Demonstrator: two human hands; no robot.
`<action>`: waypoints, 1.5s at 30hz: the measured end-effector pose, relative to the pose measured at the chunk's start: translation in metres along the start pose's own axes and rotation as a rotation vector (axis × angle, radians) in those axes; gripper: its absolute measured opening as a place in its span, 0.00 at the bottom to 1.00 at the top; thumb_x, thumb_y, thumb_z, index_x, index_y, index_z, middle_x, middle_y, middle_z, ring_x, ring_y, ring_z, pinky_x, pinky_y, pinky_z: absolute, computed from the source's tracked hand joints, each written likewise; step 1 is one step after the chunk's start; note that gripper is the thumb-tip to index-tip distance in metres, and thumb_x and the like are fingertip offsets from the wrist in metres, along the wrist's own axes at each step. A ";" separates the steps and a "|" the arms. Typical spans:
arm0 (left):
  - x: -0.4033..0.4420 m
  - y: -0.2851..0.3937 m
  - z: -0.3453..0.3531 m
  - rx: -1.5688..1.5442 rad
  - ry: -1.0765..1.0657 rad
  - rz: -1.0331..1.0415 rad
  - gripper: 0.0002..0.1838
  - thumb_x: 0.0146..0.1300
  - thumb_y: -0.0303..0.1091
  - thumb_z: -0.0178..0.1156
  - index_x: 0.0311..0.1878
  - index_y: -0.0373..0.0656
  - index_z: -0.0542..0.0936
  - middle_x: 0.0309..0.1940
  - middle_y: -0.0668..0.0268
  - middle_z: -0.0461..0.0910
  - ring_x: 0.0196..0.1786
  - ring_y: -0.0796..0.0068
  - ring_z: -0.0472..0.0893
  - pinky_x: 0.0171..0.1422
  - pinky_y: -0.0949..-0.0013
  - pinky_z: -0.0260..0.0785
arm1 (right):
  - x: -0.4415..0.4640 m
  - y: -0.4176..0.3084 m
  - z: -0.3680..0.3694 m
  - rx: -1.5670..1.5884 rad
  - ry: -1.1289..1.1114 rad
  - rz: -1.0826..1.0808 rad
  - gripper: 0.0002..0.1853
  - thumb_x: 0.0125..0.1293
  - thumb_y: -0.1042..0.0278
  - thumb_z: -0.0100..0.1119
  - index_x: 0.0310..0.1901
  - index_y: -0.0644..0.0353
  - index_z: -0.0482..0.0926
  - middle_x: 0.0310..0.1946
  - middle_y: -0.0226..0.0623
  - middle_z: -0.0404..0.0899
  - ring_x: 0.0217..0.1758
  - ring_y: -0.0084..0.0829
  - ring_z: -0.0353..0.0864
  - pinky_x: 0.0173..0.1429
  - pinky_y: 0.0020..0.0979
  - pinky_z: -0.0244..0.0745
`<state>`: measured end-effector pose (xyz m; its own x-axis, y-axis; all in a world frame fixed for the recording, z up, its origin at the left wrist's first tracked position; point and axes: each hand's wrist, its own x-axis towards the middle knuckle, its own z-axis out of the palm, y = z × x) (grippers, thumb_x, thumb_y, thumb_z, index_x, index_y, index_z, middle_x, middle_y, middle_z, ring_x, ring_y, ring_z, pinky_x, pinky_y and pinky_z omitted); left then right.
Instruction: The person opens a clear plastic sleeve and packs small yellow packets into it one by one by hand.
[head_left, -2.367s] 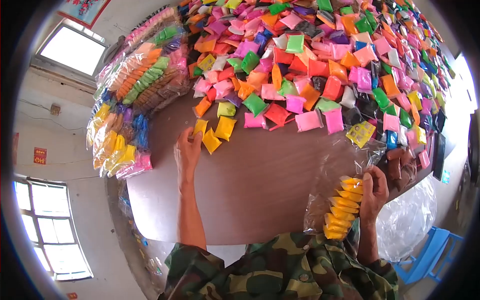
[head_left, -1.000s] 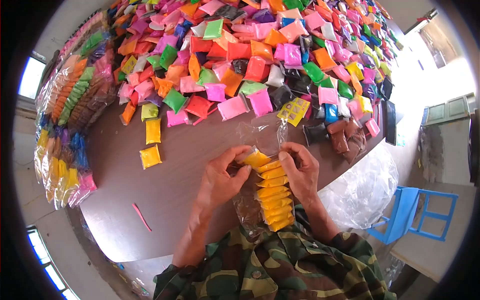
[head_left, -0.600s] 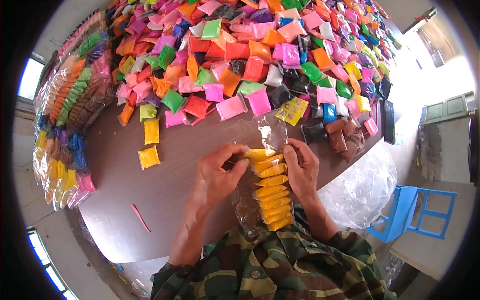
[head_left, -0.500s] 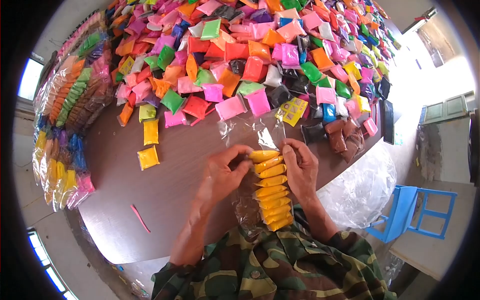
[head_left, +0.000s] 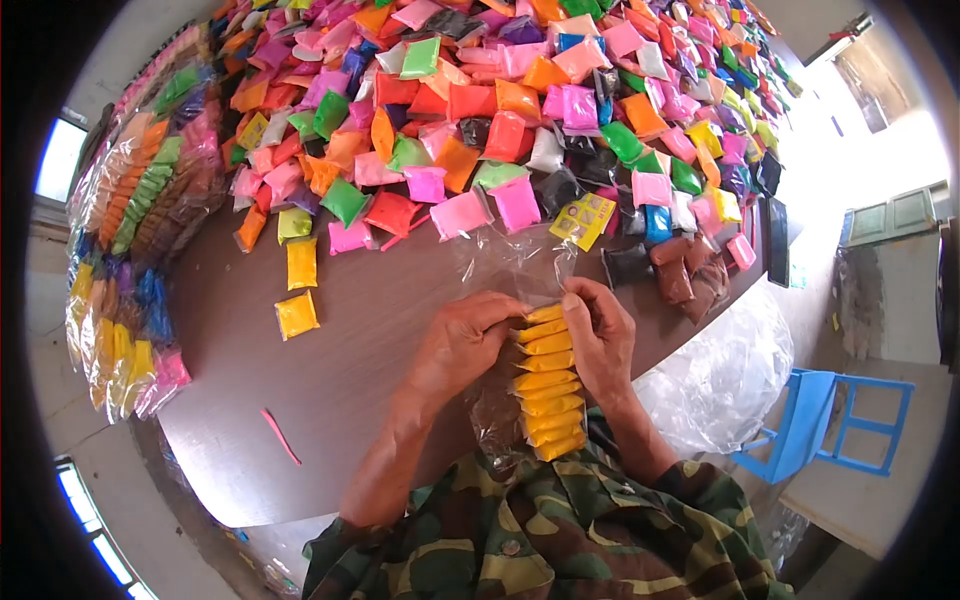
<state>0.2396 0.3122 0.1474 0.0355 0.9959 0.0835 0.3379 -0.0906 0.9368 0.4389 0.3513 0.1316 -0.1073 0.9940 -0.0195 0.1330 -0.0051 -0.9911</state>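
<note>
A clear plastic bag [head_left: 495, 415] hangs near my chest, with a column of several yellow packets [head_left: 550, 380] stacked inside it. My left hand [head_left: 465, 345] is closed at the top of the column, its fingertips on the uppermost yellow packet. On the column's other side, my right hand [head_left: 600, 340] pinches the bag's edge between thumb and fingers. Two loose yellow packets, an upper one [head_left: 302, 263] and a lower one [head_left: 297, 314], lie on the brown table [head_left: 350, 400] to the left.
A large heap of coloured packets [head_left: 480, 100] covers the table's far side. Filled clear bags [head_left: 150, 200] are stacked at the left. Brown packets [head_left: 685, 272] and a yellow printed card [head_left: 583, 220] lie at the right, near a blue stool [head_left: 805, 425] and crumpled plastic [head_left: 720, 370].
My left hand has come from the loose yellow packets to the bag. The top packet has since shifted rightward into line with the column. Both hands and the bag are now closer together.
</note>
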 end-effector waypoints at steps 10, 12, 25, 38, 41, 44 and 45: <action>-0.034 0.024 -0.044 0.353 0.456 -0.309 0.10 0.66 0.28 0.72 0.50 0.41 0.88 0.45 0.57 0.88 0.46 0.59 0.89 0.49 0.63 0.81 | 0.001 0.005 -0.001 -0.020 0.019 0.023 0.10 0.73 0.77 0.66 0.54 0.66 0.84 0.42 0.27 0.83 0.44 0.16 0.78 0.50 0.21 0.75; -0.053 -0.004 -0.088 0.530 0.571 -0.399 0.13 0.64 0.31 0.75 0.51 0.43 0.88 0.45 0.59 0.88 0.44 0.61 0.88 0.47 0.62 0.80 | 0.000 0.005 0.000 -0.005 0.018 0.030 0.10 0.74 0.76 0.65 0.54 0.65 0.84 0.42 0.26 0.82 0.44 0.15 0.78 0.51 0.21 0.75; -0.122 -0.038 -0.177 0.701 0.570 -0.585 0.29 0.58 0.35 0.76 0.63 0.41 0.81 0.52 0.61 0.83 0.46 0.65 0.83 0.54 0.60 0.79 | 0.001 0.000 0.001 -0.020 0.013 0.011 0.09 0.75 0.75 0.65 0.54 0.65 0.84 0.41 0.24 0.82 0.43 0.14 0.77 0.49 0.19 0.74; -0.101 -0.048 -0.184 0.578 0.470 -0.546 0.25 0.59 0.41 0.76 0.56 0.38 0.84 0.45 0.63 0.81 0.43 0.71 0.79 0.50 0.63 0.77 | 0.000 0.000 0.000 0.079 -0.012 0.041 0.10 0.75 0.75 0.66 0.55 0.65 0.84 0.42 0.23 0.82 0.43 0.13 0.77 0.49 0.19 0.74; -0.106 -0.048 -0.177 0.572 0.423 -0.458 0.26 0.57 0.40 0.77 0.56 0.38 0.83 0.45 0.63 0.82 0.43 0.69 0.79 0.52 0.62 0.77 | 0.000 0.001 0.000 0.122 -0.006 0.050 0.10 0.75 0.75 0.66 0.54 0.65 0.84 0.42 0.23 0.82 0.43 0.13 0.77 0.49 0.19 0.74; -0.106 -0.031 -0.163 0.529 0.443 -0.506 0.27 0.55 0.38 0.78 0.56 0.37 0.82 0.48 0.62 0.81 0.43 0.68 0.79 0.53 0.62 0.78 | 0.000 -0.002 0.000 0.078 -0.014 0.050 0.09 0.75 0.75 0.66 0.54 0.65 0.84 0.42 0.24 0.83 0.43 0.13 0.77 0.49 0.19 0.75; -0.109 -0.031 -0.162 0.549 0.436 -0.494 0.27 0.55 0.37 0.78 0.56 0.37 0.82 0.49 0.61 0.81 0.43 0.68 0.79 0.53 0.62 0.78 | 0.000 -0.004 0.000 0.072 -0.014 0.048 0.09 0.75 0.75 0.66 0.54 0.65 0.84 0.42 0.24 0.83 0.43 0.13 0.77 0.49 0.19 0.75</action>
<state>0.0732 0.2071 0.1641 -0.5626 0.8244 -0.0624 0.6305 0.4766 0.6126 0.4388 0.3518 0.1351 -0.1165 0.9908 -0.0683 0.0676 -0.0607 -0.9959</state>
